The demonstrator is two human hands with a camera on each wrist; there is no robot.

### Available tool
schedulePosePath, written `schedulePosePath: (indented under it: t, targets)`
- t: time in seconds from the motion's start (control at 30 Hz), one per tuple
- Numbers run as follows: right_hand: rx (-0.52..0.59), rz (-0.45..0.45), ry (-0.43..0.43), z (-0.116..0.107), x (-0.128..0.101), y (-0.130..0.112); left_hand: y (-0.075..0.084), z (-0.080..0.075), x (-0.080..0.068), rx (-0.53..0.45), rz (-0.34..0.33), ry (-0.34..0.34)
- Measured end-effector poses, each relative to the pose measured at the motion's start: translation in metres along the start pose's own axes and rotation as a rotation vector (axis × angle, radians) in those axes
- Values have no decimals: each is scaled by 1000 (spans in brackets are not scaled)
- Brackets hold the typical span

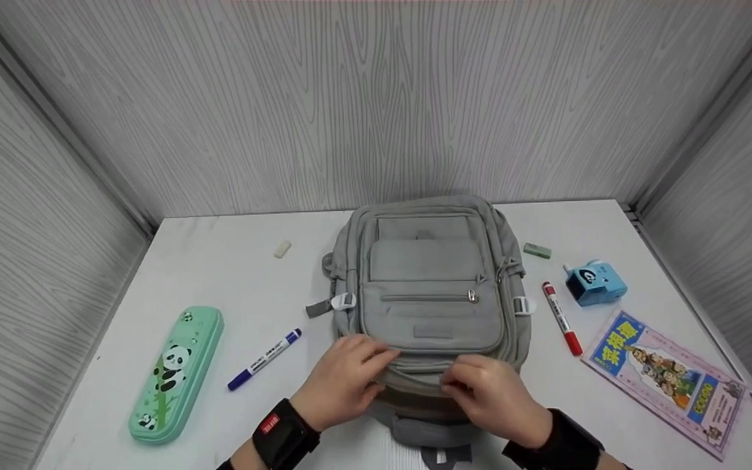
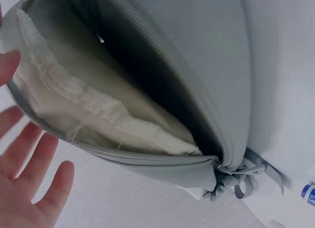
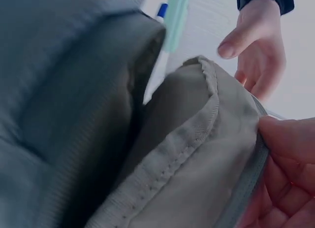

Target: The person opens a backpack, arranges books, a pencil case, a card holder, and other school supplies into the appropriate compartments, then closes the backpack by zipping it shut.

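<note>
A grey backpack (image 1: 425,261) lies with its front pocket side up, its main compartment unzipped at the near end. My right hand (image 1: 497,398) pinches the zippered edge of this opening between thumb and fingers, as the right wrist view shows with the edge (image 3: 246,183). At the opening's left part is my left hand (image 1: 343,378), its fingers spread loosely along the outside of the rim and the thumb apart from them. Inside the compartment, the left wrist view shows a beige lining (image 2: 113,75) and an inner pocket with an elastic band (image 2: 98,102).
Left of the backpack lie a green panda pencil case (image 1: 177,375), a blue marker (image 1: 265,359) and a white eraser (image 1: 282,249). On its right are a green eraser (image 1: 537,250), a red marker (image 1: 562,318), a blue pencil sharpener (image 1: 596,282) and a pink book (image 1: 666,382).
</note>
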State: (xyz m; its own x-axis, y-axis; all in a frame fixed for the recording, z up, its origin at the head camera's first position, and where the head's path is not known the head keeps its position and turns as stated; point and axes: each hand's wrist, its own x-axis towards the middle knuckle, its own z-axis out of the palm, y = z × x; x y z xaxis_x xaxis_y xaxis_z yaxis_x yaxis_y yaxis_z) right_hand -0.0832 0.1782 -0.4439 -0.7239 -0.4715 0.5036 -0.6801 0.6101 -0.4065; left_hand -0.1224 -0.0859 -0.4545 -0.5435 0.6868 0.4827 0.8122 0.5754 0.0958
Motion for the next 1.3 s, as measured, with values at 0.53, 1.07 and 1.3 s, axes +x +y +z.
schedulePosePath:
  t: [0.53,1.07,1.3]
  targets:
    - [-69,247,0,-12,-51,42,-1,25,-17,152,115,197]
    - [-198,1000,-290,-131,-129,217,0,31,-18,155,119,196]
    - [-195,1083,-416,-167,-155,248,1,33,-15,153,118,207]
